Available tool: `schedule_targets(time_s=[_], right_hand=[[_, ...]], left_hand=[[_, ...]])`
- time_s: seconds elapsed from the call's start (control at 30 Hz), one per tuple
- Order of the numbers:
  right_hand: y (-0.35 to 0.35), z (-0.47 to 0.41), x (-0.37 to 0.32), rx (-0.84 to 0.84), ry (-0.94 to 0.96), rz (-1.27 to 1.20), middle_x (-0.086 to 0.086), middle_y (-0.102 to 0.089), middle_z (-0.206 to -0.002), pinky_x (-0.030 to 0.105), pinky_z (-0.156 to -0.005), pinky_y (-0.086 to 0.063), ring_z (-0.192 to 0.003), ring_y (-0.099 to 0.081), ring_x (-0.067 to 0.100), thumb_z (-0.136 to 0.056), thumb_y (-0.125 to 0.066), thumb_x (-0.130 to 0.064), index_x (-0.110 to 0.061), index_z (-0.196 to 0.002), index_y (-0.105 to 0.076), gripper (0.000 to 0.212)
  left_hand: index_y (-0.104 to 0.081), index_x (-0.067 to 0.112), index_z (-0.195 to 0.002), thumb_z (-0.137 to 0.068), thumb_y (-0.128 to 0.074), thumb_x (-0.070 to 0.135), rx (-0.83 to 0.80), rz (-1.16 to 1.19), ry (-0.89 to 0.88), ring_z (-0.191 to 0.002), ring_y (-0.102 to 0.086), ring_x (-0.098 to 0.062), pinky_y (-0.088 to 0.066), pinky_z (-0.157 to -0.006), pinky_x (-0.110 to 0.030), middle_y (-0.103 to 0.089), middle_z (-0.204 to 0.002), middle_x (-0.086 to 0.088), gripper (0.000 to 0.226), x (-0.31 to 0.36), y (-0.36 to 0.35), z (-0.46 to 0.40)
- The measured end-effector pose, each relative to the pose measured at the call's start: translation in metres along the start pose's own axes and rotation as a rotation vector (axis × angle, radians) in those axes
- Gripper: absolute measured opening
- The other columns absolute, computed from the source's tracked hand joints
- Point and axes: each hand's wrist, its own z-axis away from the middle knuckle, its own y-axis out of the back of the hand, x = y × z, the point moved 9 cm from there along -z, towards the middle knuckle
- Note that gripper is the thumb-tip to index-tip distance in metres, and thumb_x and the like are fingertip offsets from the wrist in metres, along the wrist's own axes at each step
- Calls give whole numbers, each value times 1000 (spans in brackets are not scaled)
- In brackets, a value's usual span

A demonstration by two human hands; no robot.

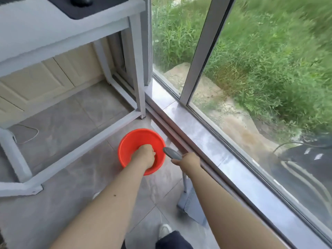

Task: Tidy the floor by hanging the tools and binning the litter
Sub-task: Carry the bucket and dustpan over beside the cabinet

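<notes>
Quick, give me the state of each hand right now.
Left hand: fingers curled inside the red bin; what it holds cannot be told.
Right hand: gripping the grey dustpan handle.

Grey tiled floor (75,209) carries a red bin (125,150), dustpan (193,205) and white table frame (86,146).

We log: bin (142,150) centre frame – bright orange-red | tool handle (172,153) – grey | dustpan (193,205) lower centre – grey, ribbed | desk frame (137,69) upper left – white | floor tiles (71,203) – mottled grey | grass (269,51) upper right – green.
</notes>
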Motion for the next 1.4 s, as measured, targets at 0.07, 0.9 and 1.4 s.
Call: schedule_targets(time_s=[0.07,0.9,1.4], right_hand=[[-10,-15,-8,43,-46,-10,0,-42,-59,24,-45,-31,-51,-42,13,-84,-69,-34,-10,-64,-42,41],[-135,-200,-175,460,293,675,11,-66,-107,38,-84,-40,-105,-54,31,-95,-45,-42,-11,-108,-55,35],[-212,-280,-106,367,-18,326,10,-67,-107,39,-86,-41,-105,-60,33,-91,-53,-40,-13,-106,-56,31]], left_hand=[[-64,7,-107,-96,-49,19,-34,-15,-11,-111,-60,-32,-47,-97,-39,-66,-118,-13,23,-12,1,-27],[-59,-1,-116,-94,-49,8,-104,32,-5,-112,-59,-31,-44,-94,-33,-62,-121,-20,26,-154,-19,-271],[-31,-5,-142,-94,-53,26,11,50,208,-138,-32,-37,-30,-110,-42,-34,-147,-25,61,-278,-87,-314]])
